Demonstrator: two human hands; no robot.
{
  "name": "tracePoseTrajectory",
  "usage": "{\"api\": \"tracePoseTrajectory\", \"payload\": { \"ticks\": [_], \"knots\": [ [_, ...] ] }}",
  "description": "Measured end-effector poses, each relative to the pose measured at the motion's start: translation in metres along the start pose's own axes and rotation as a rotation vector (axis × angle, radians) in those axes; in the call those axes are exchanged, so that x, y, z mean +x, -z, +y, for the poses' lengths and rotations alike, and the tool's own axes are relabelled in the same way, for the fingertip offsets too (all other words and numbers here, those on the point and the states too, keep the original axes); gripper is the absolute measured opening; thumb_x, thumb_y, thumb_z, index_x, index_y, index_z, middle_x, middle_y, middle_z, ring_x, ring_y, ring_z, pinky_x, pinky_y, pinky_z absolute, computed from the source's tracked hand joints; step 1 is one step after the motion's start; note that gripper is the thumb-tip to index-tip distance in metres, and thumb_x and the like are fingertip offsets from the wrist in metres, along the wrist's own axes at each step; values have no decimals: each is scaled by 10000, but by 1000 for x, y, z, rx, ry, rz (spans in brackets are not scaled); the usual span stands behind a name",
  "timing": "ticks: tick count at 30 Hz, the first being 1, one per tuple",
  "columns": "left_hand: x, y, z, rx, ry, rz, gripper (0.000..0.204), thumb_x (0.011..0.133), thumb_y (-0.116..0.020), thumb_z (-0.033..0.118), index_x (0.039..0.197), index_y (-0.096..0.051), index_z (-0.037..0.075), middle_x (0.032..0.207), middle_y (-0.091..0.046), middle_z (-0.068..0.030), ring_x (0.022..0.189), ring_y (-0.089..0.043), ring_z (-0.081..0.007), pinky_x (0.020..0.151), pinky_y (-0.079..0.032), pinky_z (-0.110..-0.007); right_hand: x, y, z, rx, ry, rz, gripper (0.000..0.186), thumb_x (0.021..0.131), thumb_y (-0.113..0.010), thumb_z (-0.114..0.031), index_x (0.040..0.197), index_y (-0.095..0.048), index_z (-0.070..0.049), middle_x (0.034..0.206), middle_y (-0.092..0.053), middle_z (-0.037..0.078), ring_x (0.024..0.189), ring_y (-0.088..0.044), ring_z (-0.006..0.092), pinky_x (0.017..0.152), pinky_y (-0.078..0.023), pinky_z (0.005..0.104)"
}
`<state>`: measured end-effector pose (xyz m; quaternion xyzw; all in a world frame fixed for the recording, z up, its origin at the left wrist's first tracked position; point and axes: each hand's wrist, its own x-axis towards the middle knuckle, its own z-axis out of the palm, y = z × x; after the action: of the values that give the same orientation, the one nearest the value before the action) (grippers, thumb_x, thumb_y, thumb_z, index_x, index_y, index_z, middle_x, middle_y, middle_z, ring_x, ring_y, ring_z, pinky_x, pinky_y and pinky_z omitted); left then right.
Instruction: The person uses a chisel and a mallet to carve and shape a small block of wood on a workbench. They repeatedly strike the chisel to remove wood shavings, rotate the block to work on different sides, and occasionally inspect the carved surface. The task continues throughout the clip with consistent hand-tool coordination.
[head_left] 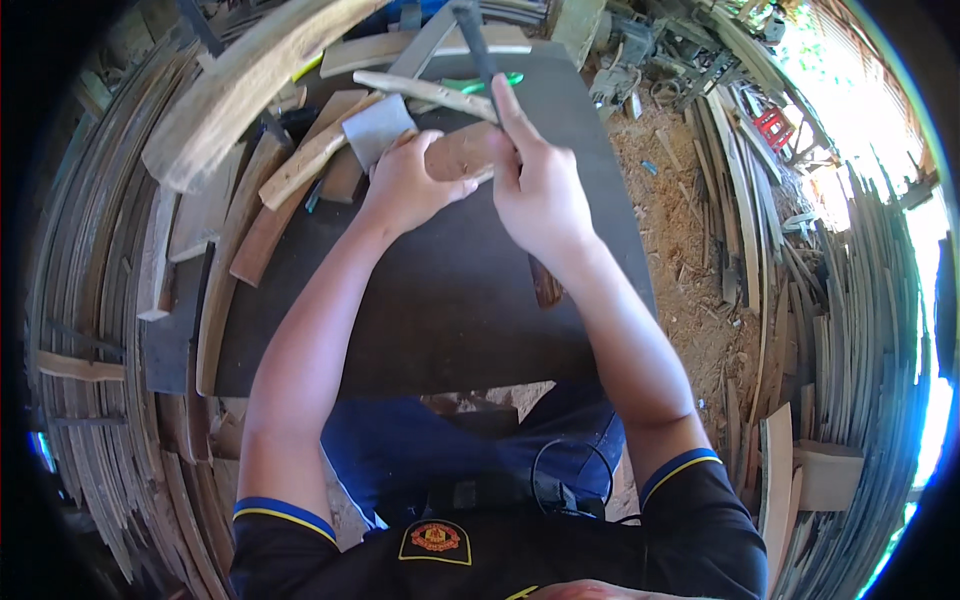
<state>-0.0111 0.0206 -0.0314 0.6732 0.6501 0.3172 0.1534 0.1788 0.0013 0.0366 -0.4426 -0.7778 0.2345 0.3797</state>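
My left hand (405,185) is wrapped round a short brown wooden block (455,152) above the dark worktop (440,320), beside a square grey metal piece (370,128). My right hand (535,195) is closed at the block's right end on a long dark tool (478,45), index finger pointing along it. A brown wooden piece (545,285) shows below that hand, partly hidden by it. Just beyond the block lie a pale wooden strip (400,85) and a green-handled item (510,80), partly covered.
Curved boards (240,100) and offcuts (160,280) crowd the worktop's left and back. Stacked slats (860,330) line the right side, beside a shavings-strewn floor (650,200) and a red plastic object (775,130). More long planks (85,250) are stacked at far left.
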Motion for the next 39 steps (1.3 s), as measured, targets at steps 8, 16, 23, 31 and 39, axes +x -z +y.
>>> {"api": "tracePoseTrajectory", "payload": {
  "ticks": [8,16,23,31,39],
  "knots": [
    [-2,-2,2,37,-55,73,820,737,-862,405,1375,-570,-21,1271,-658,-243,1236,-625,-368,1064,-477,-431,2,0,12,14,95,79,547,1015,-516,-225,1545,-425,-123,913,-704,299,864,-687,508,816,-554,584],
    [-2,-2,0,62,-44,91,854,702,-843,473,1369,-592,4,1303,-649,-241,1254,-608,-368,1071,-448,-502,2,-6,12,-79,62,-45,541,1008,-523,-195,1532,-432,-97,939,-691,317,866,-684,503,806,-547,578],
    [-2,2,5,57,-56,59,841,728,-869,402,1368,-566,-52,1300,-654,-243,1253,-620,-362,1060,-484,-438,8,-1,20,-23,-12,-92,517,1028,-507,-205,1530,-433,-104,1021,-692,305,951,-685,480,833,-544,555],
    [-1,-3,4,92,-87,55,870,726,-852,464,1366,-567,-52,1325,-625,-237,1248,-610,-382,1070,-470,-449,0,-17,37,-154,136,-113,509,1014,-490,-172,1513,-444,-81,993,-678,331,879,-683,491,838,-544,564],
    [-1,-1,11,69,-10,11,908,726,-845,475,1403,-539,-48,1353,-613,-228,1288,-581,-374,1088,-454,-443,0,-3,33,-67,23,-156,474,1014,-515,-182,1478,-493,-87,906,-698,294,871,-672,507,807,-540,578]
  ]
}}
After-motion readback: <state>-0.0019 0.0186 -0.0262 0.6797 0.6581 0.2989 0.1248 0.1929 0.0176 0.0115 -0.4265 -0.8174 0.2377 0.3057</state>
